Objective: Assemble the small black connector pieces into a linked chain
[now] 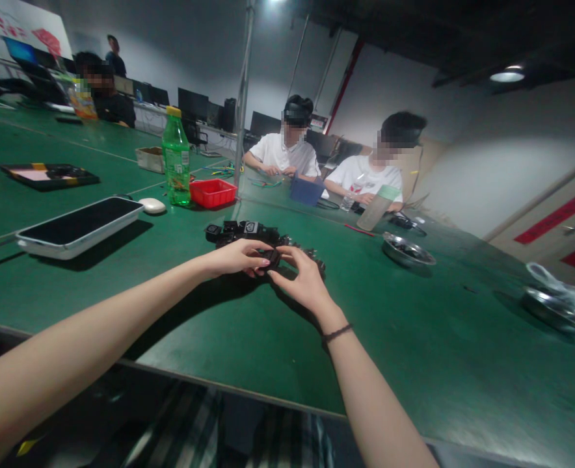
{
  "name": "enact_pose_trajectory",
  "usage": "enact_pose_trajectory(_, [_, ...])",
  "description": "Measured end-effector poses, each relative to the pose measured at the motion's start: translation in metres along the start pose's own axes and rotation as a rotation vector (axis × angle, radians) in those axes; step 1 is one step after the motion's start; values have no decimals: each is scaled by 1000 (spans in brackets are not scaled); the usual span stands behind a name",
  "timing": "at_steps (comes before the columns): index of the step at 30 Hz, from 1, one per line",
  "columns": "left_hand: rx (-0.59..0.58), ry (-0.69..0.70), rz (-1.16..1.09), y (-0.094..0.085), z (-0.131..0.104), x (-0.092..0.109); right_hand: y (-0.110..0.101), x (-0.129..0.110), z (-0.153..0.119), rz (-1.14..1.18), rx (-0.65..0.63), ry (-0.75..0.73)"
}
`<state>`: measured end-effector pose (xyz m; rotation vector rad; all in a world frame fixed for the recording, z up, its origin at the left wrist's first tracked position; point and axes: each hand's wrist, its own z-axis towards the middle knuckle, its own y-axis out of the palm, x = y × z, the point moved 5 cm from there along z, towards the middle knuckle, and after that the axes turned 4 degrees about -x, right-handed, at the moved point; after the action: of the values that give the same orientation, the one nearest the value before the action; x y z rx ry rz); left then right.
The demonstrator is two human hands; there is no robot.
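A small black part (272,259) is held between both hands over the green table. My left hand (241,258) has its thumb and fingers closed on the part's left side. From the right, my right hand (301,276) grips the same part between thumb and fingertips. Just behind the hands lies a pile of black parts (251,229), some with a light marking on top; the hands hide its front. Fine details of the held part are too dark to make out.
Behind the pile stand a red tray (213,194) and a green bottle (175,159). A white-edged case (82,224) and a white mouse (152,206) lie left. Metal bowls (408,251) and a cloudy bottle (378,209) are right. Two people in white shirts sit across the table.
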<state>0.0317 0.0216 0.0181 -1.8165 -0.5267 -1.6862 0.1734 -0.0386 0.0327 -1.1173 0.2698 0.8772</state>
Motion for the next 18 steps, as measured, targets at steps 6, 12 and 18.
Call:
enact_pose_trajectory(6, [3, -6, 24, -1, 2, -4, 0, -1, 0, 3, -1, -4])
enact_pose_trajectory(12, [9, -22, 34, -1, 2, -5, 1, -2, 0, -6, -14, -8])
enact_pose_trajectory(18, [6, -24, 31, 0, 1, -4, 1, -2, 0, -14, -23, -6])
